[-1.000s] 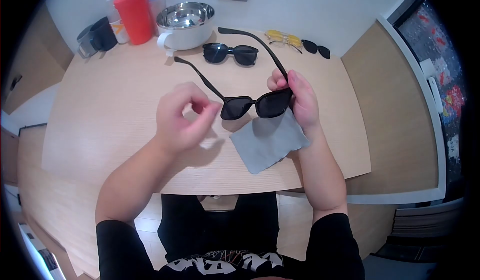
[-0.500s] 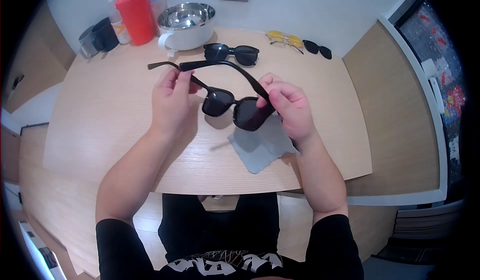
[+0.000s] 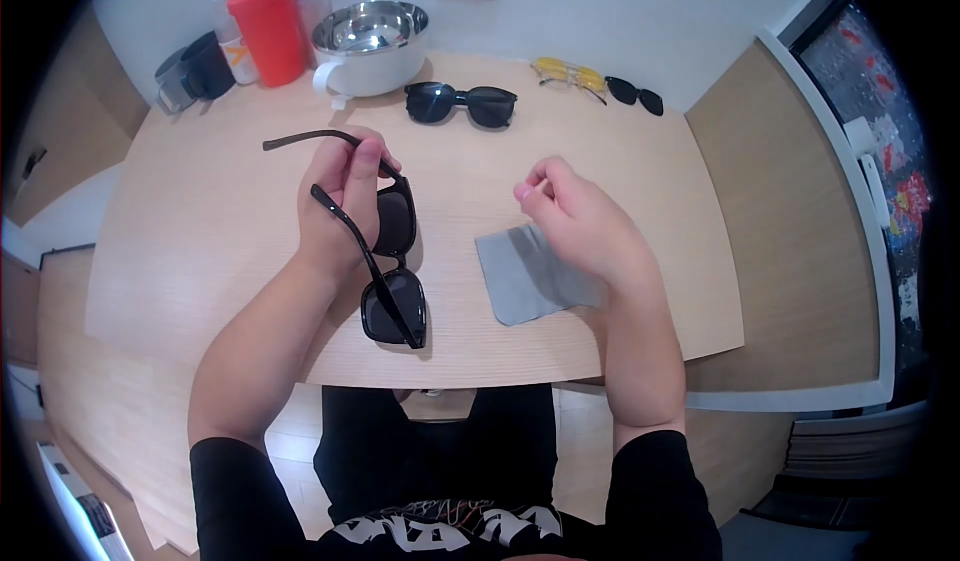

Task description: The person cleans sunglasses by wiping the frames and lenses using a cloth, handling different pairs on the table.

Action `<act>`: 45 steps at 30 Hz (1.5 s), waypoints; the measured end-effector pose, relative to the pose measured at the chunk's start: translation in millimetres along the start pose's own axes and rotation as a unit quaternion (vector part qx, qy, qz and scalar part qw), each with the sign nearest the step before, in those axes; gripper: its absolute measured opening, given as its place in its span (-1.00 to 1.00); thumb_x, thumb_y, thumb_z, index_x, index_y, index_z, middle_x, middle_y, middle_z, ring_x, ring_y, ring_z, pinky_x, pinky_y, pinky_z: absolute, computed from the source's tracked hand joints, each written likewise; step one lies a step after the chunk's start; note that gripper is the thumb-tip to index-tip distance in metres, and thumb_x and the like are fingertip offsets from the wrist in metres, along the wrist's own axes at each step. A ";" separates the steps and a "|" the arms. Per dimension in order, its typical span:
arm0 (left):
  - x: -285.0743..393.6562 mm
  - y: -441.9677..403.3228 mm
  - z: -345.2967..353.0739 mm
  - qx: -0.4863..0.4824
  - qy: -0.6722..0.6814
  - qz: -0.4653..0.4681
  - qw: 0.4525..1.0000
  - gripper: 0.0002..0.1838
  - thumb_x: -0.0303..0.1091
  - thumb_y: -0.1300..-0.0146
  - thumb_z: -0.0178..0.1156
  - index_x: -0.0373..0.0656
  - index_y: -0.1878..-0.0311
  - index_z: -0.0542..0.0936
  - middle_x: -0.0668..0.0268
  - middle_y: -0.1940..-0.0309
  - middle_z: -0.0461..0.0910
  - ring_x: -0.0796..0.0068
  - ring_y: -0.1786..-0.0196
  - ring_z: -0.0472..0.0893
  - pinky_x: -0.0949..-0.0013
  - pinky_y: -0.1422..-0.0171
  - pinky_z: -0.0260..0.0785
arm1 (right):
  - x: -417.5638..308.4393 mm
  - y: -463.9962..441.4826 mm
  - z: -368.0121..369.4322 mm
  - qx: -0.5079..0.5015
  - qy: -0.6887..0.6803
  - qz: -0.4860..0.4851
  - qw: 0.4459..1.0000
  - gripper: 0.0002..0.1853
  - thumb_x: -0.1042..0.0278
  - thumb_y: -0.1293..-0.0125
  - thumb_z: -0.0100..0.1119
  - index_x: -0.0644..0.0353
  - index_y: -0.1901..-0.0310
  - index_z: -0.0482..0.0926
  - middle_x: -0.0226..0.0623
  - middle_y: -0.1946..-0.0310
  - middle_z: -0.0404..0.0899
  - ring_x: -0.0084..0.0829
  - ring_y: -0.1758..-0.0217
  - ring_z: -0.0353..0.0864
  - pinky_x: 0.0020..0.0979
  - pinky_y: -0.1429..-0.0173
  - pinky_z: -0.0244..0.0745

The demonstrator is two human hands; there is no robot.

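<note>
Black sunglasses [image 3: 393,221] with unfolded temples hang from my left hand [image 3: 345,196], which grips them near one hinge; the frame is turned nearly upright, one lens above the other. My right hand [image 3: 575,221] has its fingers curled together over a grey cloth [image 3: 530,276]; whether the fingers pinch part of the cloth is hidden. Behind my hands, a second pair of dark sunglasses [image 3: 460,106] lies on the table.
At the back right are yellow-tinted glasses [image 3: 568,76] and small dark lenses [image 3: 635,95]. A white-handled steel bowl [image 3: 370,51], a red container [image 3: 268,31] and dark mugs [image 3: 205,69] stand at the back left of the wooden table [image 3: 220,261].
My right hand has let go of the sunglasses. My left hand has taken hold of them and turned them toward the left. The grey cloth has shifted slightly.
</note>
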State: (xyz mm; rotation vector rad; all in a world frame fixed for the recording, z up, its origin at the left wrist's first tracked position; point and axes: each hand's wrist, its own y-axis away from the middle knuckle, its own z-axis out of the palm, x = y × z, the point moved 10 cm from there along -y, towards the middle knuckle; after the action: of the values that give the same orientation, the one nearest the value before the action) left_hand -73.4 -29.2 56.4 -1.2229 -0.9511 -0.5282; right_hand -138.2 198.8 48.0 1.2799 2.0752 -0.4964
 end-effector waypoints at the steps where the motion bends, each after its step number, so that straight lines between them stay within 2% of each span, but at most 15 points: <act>1: 1.0 0.0 0.6 0.002 -0.009 -0.002 1.000 -0.79 -0.30 -0.54 -0.04 -0.24 0.16 0.48 0.33 0.34 0.53 0.57 0.22 0.53 0.47 0.02 0.42 | -1.1 4.7 -3.0 -0.015 0.097 0.024 0.995 -0.60 -0.01 -0.31 0.17 0.25 0.20 0.54 -0.08 0.32 0.62 -0.20 0.19 0.60 -0.26 0.05 0.49; 2: 2.7 -0.2 1.6 0.004 -0.018 -0.003 1.000 -0.76 -0.29 -0.55 -0.07 -0.23 0.19 0.47 0.32 0.34 0.52 0.56 0.23 0.53 0.46 0.02 0.41 | 0.4 7.3 -5.3 -0.030 0.193 0.046 0.980 -0.59 -0.01 -0.27 0.20 0.25 0.20 0.55 -0.02 0.30 0.64 -0.14 0.18 0.63 -0.23 0.05 0.51; 5: 5.0 0.7 3.4 -0.003 -0.039 -0.002 0.999 -0.73 -0.29 -0.56 -0.11 -0.23 0.23 0.47 0.31 0.35 0.51 0.54 0.24 0.53 0.45 0.02 0.41 | 10.5 11.9 4.5 -0.115 0.248 0.077 0.959 -0.55 -0.04 -0.17 0.29 0.26 0.19 0.56 0.01 0.28 0.66 -0.07 0.17 0.66 -0.20 0.04 0.54; 8: 2.4 1.1 2.4 -0.009 -0.032 0.000 0.999 -0.79 -0.31 -0.54 -0.04 -0.25 0.16 0.47 0.33 0.34 0.53 0.58 0.22 0.52 0.47 0.02 0.41 | 0.1 12.3 25.6 -0.164 0.163 -0.055 0.971 -0.61 0.09 -0.17 0.39 0.24 0.18 0.56 -0.26 0.49 0.60 -0.36 0.40 0.56 -0.34 0.26 0.45; 10: 0.2 1.5 2.2 -0.008 -0.015 -0.001 1.000 -0.81 -0.32 -0.53 -0.01 -0.26 0.13 0.47 0.33 0.33 0.54 0.59 0.21 0.52 0.49 0.02 0.41 | -18.1 7.0 7.0 -0.054 0.029 -0.068 0.996 -0.65 0.12 -0.17 0.41 0.23 0.21 0.57 -0.31 0.55 0.56 -0.43 0.46 0.52 -0.39 0.30 0.42; 14: 2.7 0.9 1.8 -0.009 -0.001 0.002 1.000 -0.81 -0.32 -0.53 0.00 -0.26 0.12 0.47 0.33 0.32 0.53 0.60 0.21 0.52 0.49 0.01 0.41 | -13.2 3.2 -24.2 0.127 -0.155 -0.069 0.977 -0.71 0.16 -0.20 0.40 0.21 0.27 0.59 -0.42 0.66 0.47 -0.57 0.57 0.39 -0.49 0.37 0.33; 17: 3.1 1.2 3.3 -0.014 -0.006 0.003 1.000 -0.81 -0.32 -0.53 0.00 -0.26 0.12 0.47 0.33 0.33 0.53 0.60 0.21 0.52 0.49 0.01 0.41 | 8.3 0.7 0.3 -0.021 0.057 0.081 0.995 -0.68 0.12 -0.22 0.30 0.23 0.20 0.60 -0.10 0.37 0.63 -0.15 0.27 0.64 -0.23 0.11 0.52; 20: 6.0 2.3 5.7 -0.022 -0.008 0.002 1.000 -0.81 -0.33 -0.53 -0.01 -0.26 0.13 0.47 0.34 0.33 0.52 0.60 0.22 0.52 0.50 0.02 0.41 | -0.2 -0.6 -12.0 0.104 0.160 -0.007 0.982 -0.70 0.14 -0.20 0.30 0.23 0.22 0.61 -0.08 0.29 0.63 -0.10 0.20 0.62 -0.19 0.02 0.53; 23: 8.2 3.5 8.9 -0.032 -0.005 0.005 0.999 -0.82 -0.34 -0.53 0.00 -0.27 0.15 0.47 0.35 0.33 0.49 0.61 0.22 0.51 0.50 0.03 0.40 | -23.2 -0.1 9.4 0.035 0.186 -0.133 0.973 -0.68 0.13 -0.16 0.31 0.23 0.21 0.62 -0.07 0.22 0.61 -0.08 0.10 0.60 -0.17 -0.06 0.51; 26: 8.4 4.9 9.9 -0.030 0.001 0.005 1.000 -0.83 -0.37 -0.52 0.00 -0.27 0.17 0.47 0.36 0.33 0.47 0.61 0.23 0.51 0.51 0.04 0.39 | -18.5 5.6 48.4 -0.078 0.195 -0.086 0.974 -0.72 0.17 -0.19 0.28 0.24 0.24 0.62 -0.06 0.22 0.60 -0.09 0.08 0.59 -0.18 -0.07 0.50; 29: 7.7 5.2 10.9 -0.032 0.003 0.005 0.999 -0.84 -0.39 -0.51 0.00 -0.28 0.18 0.47 0.35 0.33 0.47 0.60 0.23 0.51 0.51 0.05 0.39 | -20.0 1.8 45.5 -0.069 0.211 -0.061 0.973 -0.78 0.25 -0.26 0.22 0.27 0.26 0.61 -0.07 0.22 0.59 -0.12 0.09 0.59 -0.20 -0.02 0.50; 32: 7.4 7.6 15.5 -0.038 0.009 -0.001 0.999 -0.85 -0.42 -0.50 0.01 -0.28 0.18 0.47 0.35 0.32 0.48 0.60 0.23 0.51 0.50 0.05 0.39 | -26.8 5.2 19.8 0.053 -0.001 -0.050 0.997 -0.82 0.34 -0.33 0.15 0.29 0.27 0.61 -0.10 0.26 0.59 -0.17 0.16 0.58 -0.24 0.03 0.48; 38: 1.4 11.5 21.6 -0.060 0.031 -0.017 0.998 -0.84 -0.39 -0.52 -0.02 -0.26 0.19 0.47 0.33 0.31 0.50 0.57 0.22 0.49 0.47 0.01 0.37 | -32.6 9.1 4.4 0.150 -0.121 -0.155 0.969 -0.83 0.41 -0.38 0.12 0.32 0.12 0.61 -0.19 0.17 0.60 -0.35 0.19 0.55 -0.40 0.05 0.45; 41: 2.7 13.2 22.5 -0.053 0.036 -0.015 0.998 -0.88 -0.45 -0.48 0.05 -0.28 0.21 0.48 0.36 0.29 0.49 0.61 0.26 0.47 0.52 0.09 0.35 | -25.8 9.9 21.9 0.121 -0.289 -0.119 0.942 -0.82 0.42 -0.44 0.09 0.34 0.08 0.59 -0.31 0.13 0.60 -0.46 0.13 0.55 -0.41 0.01 0.46; 45: 2.5 16.5 22.8 -0.040 0.022 -0.003 0.999 -0.91 -0.47 -0.44 0.09 -0.28 0.20 0.49 0.35 0.27 0.50 0.59 0.26 0.44 0.52 0.11 0.34 | -39.6 7.6 72.3 -0.063 -0.471 -0.074 0.877 -0.85 0.40 -0.45 0.11 0.31 0.12 0.58 -0.41 0.13 0.58 -0.56 0.06 0.54 -0.44 -0.03 0.49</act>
State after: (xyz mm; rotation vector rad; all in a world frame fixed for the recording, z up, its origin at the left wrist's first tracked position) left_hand -66.5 -2.4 50.5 -1.2755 -0.9037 -0.6001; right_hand -95.4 132.4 23.3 0.5852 1.3289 -0.8312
